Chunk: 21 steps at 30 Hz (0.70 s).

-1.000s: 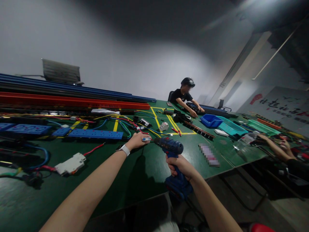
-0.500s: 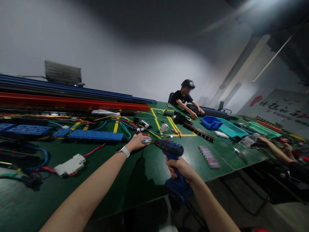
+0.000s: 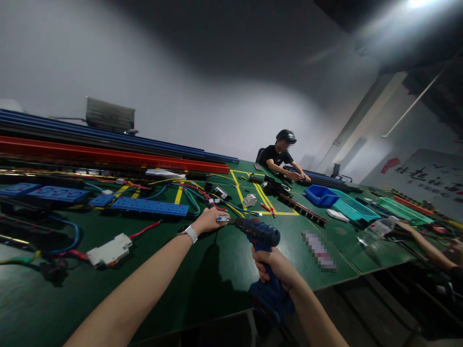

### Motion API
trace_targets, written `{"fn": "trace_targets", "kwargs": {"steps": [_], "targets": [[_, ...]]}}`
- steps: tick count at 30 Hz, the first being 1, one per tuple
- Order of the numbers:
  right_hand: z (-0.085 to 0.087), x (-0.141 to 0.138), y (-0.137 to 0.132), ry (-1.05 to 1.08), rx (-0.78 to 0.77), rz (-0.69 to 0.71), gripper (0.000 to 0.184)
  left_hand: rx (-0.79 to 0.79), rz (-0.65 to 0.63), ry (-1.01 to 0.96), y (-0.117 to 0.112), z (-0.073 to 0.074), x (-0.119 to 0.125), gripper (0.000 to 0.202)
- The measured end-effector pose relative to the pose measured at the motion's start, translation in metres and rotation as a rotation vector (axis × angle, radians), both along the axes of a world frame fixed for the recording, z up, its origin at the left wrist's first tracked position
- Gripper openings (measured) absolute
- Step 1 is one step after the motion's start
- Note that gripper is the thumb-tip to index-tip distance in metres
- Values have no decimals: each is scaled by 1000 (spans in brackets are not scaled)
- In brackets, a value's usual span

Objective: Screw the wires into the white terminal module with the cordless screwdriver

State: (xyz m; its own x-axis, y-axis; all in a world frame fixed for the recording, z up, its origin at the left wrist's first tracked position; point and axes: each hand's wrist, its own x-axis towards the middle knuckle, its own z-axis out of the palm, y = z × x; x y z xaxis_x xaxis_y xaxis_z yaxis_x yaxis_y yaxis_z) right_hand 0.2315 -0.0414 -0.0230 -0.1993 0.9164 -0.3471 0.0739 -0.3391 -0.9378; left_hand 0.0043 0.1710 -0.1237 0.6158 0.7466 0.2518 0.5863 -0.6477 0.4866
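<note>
My right hand (image 3: 272,266) is wrapped round the grip of a blue cordless drill (image 3: 258,232), whose tip points left. With my left hand (image 3: 208,220) I hold a small white and blue terminal piece (image 3: 223,219) just above the green table, its exact kind too small to tell. The drill's bit meets or nearly meets this piece; contact cannot be made out. Red and other coloured wires (image 3: 197,200) lie just beyond my left fingers. A white circuit breaker (image 3: 110,250) with a red wire rests left of my left forearm.
A blue socket strip (image 3: 150,207) and long red rails (image 3: 108,153) lie along the left. A white breaker (image 3: 249,200), a blue bin (image 3: 321,195) and a teal basket (image 3: 356,207) stand farther right. One co-worker (image 3: 280,156) sits opposite; another person's arm (image 3: 427,243) reaches in at right.
The view has tilted slightly, so things appear lower and farther right. My hands keep the drill and the small piece together as before. The co-worker's hands opposite have shifted a little.
</note>
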Motion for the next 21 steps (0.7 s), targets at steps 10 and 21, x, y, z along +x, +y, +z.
{"fn": "trace_targets", "kwargs": {"steps": [10,21], "targets": [[2,-6,-4,-5,4,-56,21,-12,-3,-6,-3,5,-1,35],[1,-5,-4,22,10,-52,19,3,14,-9,-1,1,-1,36]]}}
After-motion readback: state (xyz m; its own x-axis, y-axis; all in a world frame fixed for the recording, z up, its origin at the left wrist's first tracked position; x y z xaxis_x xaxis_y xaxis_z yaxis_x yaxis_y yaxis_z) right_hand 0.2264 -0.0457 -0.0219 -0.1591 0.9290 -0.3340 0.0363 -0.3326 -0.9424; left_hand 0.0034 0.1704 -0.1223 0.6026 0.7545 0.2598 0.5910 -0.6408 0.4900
